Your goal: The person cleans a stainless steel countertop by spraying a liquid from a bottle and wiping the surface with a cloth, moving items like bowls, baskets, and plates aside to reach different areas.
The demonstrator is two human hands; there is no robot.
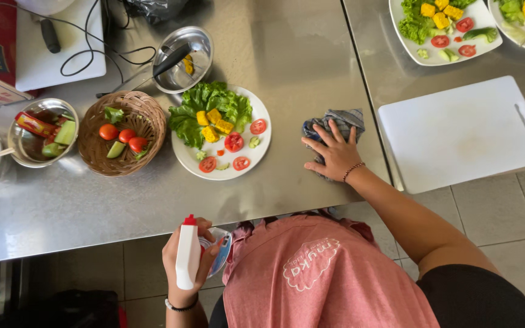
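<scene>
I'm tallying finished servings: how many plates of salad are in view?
3. One plate sits beside the wicker basket; a second plate and a third plate, cut off by the frame, are at top right.

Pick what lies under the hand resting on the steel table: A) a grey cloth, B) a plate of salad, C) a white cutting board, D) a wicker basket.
A: the right hand presses flat on a crumpled grey cloth on the steel table, beside the plate of salad; the left hand holds a spray bottle.
</scene>
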